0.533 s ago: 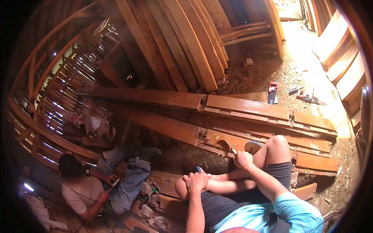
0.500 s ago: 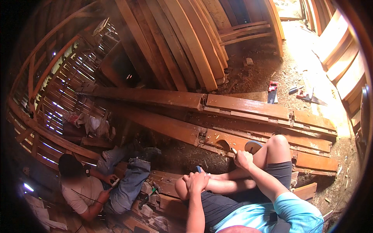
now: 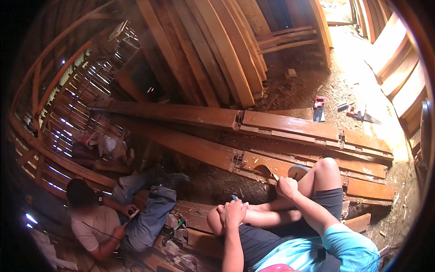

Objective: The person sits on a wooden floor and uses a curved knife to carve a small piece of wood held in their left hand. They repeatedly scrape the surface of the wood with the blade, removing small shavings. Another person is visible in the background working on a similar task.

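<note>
My right hand (image 3: 287, 187) is closed round the light handle of a tool with a dark, curved blade (image 3: 263, 170); its exact kind is unclear. That blade is over the near wooden beam (image 3: 253, 162), where pale chips lie around a cut notch. Beside my bent left knee, my left hand (image 3: 232, 212) rests on my leg, fingers laid over it and apparently holding nothing. A bit of blue shows just beyond that hand, too small to name. My right foot, in a sandal (image 3: 297, 172), is against the beams.
On the left sits another person (image 3: 102, 222) holding a small object. A green-handled tool (image 3: 180, 223) lies among wood scraps between us. Two handsaws, one red-handled (image 3: 319, 109), lie beyond the beams. Tall planks (image 3: 213, 50) lean at the back, and more boards (image 3: 410, 77) stand right.
My right hand and its tool have shifted slightly right. The left hand stays on my leg, and the view has moved a little. The other person sits much as before.
</note>
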Available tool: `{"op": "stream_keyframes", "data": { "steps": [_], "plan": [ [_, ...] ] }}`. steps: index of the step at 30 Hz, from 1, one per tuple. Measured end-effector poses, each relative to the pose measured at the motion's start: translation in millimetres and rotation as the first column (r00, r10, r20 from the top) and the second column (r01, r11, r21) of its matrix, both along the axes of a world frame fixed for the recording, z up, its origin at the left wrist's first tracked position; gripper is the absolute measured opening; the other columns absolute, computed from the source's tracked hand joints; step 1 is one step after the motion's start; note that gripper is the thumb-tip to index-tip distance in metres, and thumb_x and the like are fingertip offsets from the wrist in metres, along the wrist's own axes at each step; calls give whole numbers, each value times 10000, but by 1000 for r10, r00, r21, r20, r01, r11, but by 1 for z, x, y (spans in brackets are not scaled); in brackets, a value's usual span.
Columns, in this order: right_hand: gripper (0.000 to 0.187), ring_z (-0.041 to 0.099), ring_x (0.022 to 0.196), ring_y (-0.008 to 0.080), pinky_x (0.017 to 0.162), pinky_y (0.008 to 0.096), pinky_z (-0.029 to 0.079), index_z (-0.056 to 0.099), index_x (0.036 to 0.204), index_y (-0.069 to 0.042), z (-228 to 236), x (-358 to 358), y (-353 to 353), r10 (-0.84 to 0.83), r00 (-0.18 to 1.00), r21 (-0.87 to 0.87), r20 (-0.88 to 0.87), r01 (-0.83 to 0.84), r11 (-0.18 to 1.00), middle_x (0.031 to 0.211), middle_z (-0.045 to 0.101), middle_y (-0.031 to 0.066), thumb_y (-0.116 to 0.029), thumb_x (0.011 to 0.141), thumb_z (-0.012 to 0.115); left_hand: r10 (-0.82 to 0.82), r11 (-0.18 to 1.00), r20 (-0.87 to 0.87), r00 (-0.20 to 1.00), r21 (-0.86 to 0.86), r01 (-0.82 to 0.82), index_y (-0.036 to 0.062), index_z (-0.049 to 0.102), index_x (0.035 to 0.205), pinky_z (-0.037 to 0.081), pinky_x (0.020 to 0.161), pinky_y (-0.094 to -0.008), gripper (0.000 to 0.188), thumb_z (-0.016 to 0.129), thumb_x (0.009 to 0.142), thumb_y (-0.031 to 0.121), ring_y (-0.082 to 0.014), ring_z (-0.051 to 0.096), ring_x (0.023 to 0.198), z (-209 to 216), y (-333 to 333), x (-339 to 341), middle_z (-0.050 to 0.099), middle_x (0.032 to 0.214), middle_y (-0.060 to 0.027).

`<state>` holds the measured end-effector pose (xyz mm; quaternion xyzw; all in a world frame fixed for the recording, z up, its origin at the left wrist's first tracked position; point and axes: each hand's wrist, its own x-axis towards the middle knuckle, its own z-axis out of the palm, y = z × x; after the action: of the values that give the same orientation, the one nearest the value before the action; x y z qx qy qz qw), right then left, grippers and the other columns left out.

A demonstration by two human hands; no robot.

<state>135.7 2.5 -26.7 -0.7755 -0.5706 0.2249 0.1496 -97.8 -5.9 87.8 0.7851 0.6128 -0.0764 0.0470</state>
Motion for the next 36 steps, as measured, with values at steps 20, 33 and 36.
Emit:
{"op": "stream_keyframes", "data": {
  "steps": [20, 33, 36],
  "plan": [
    [367, 649, 767, 411, 695, 506, 514, 607, 869, -7, 0, 4, 14, -22, 999, -110, -33, 18, 994, 779, 649, 246, -368, 881, 543, 11, 999, 207, 978, 39, -20, 103, 664, 887, 373, 840, -423, 310, 532, 891, 384, -294, 629, 867, -8, 3, -9, 674, 873, -108],
    [195, 618, 666, 384, 576, 439, 478, 510, 977, -49, 71, -31, 66, 94, 969, 708, -230, 101, 699, 722, 612, 189, -165, 863, 617, 52, 994, 223, 973, -109, -28, 99, 644, 862, 372, 833, -456, 370, 478, 909, 427, -312, 622, 895, -12, 24, -5, 671, 905, -119],
    [244, 632, 714, 419, 646, 490, 501, 504, 935, -35, -12, -18, 40, 84, 995, -56, 60, -81, 995, 749, 634, 224, -272, 892, 544, 84, 991, 298, 951, -123, -49, 91, 669, 945, 417, 811, -469, 339, 529, 887, 395, -341, 628, 892, -22, 32, -5, 673, 911, -146]
  ]
}}
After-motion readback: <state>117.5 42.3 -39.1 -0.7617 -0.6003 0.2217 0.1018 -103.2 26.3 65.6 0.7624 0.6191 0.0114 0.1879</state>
